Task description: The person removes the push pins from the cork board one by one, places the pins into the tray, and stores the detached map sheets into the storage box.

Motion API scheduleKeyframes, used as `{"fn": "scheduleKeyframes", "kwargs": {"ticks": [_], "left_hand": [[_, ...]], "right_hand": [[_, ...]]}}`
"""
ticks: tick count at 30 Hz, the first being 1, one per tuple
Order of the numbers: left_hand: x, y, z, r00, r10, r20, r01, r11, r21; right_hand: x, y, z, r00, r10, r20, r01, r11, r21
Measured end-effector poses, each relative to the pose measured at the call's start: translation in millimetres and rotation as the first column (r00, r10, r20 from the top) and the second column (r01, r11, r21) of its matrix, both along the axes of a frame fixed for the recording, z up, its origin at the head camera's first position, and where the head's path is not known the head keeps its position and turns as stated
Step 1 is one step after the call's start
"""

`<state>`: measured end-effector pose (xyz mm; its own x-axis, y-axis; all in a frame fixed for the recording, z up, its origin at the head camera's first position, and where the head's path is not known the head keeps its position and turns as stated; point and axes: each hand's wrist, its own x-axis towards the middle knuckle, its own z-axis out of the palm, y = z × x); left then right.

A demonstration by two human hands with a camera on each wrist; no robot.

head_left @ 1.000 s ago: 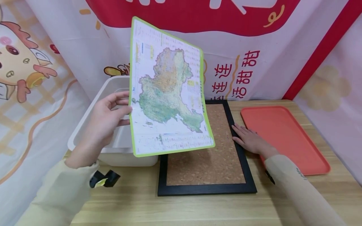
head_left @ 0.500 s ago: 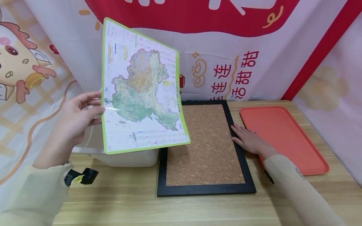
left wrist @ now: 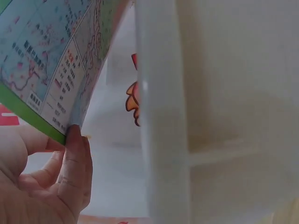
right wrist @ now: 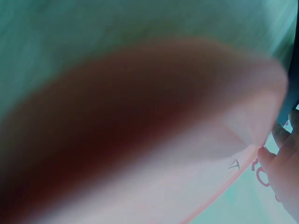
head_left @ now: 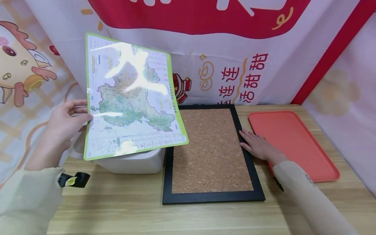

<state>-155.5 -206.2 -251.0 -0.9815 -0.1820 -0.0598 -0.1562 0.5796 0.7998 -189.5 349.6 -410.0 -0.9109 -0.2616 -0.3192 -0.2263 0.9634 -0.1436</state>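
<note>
My left hand [head_left: 66, 122] pinches the left edge of a glossy map sheet [head_left: 123, 120] with a green border, thumb on the printed face. The sheet is held up over a white plastic bin [head_left: 141, 163] and hides most of it; glare crosses its upper part. In the left wrist view, the fingers grip a corner of the map [left wrist: 51, 70] beside the bin's wall [left wrist: 163, 116]. My right hand [head_left: 259, 147] lies with extended fingers on the right side of a black-framed cork board [head_left: 211, 150], which rests flat on the table.
A red tray [head_left: 293, 143] lies right of the cork board, partly under the right forearm. The wooden table [head_left: 188, 218] extends in front of the board. A printed white and red cloth [head_left: 194, 42] hangs behind and along the sides.
My left hand has carried the map to the left, off the cork board and over the bin, and the sheet has tilted back, catching glare. The right hand has stayed on the frame.
</note>
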Motion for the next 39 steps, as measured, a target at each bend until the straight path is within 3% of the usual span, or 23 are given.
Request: {"fn": "scheduleKeyframes", "kwargs": {"ticks": [7, 19, 27, 36, 39], "left_hand": [[-3.2, -8.2, -5.3, 0.999, 0.006, 0.048, -0.004, 0.998, -0.055], [-0.1, -11.6, -4.8, 0.994, 0.091, -0.054, -0.1, 0.974, -0.201], [1.3, -16.9, -2.2, 0.989, 0.113, -0.092, -0.131, 0.964, -0.231], [7.9, -21.4, 0.3, 0.991, 0.128, -0.043, -0.135, 0.955, -0.263], [6.8, -23.9, -1.2, 0.991, 0.121, -0.061, -0.134, 0.95, -0.281]], "right_hand": [[0.3, 0.5, 0.2, 1.0, 0.012, -0.012, -0.012, 1.0, -0.02], [0.3, 1.5, -1.2, 1.0, 0.01, -0.007, -0.01, 1.0, -0.01], [0.0, 2.6, -2.6, 1.0, 0.01, -0.017, -0.011, 1.0, -0.018], [1.0, 2.6, -2.6, 1.0, 0.012, -0.027, -0.013, 1.0, -0.016], [1.0, 2.2, -2.2, 0.999, 0.016, -0.028, -0.016, 1.0, -0.013]]}}
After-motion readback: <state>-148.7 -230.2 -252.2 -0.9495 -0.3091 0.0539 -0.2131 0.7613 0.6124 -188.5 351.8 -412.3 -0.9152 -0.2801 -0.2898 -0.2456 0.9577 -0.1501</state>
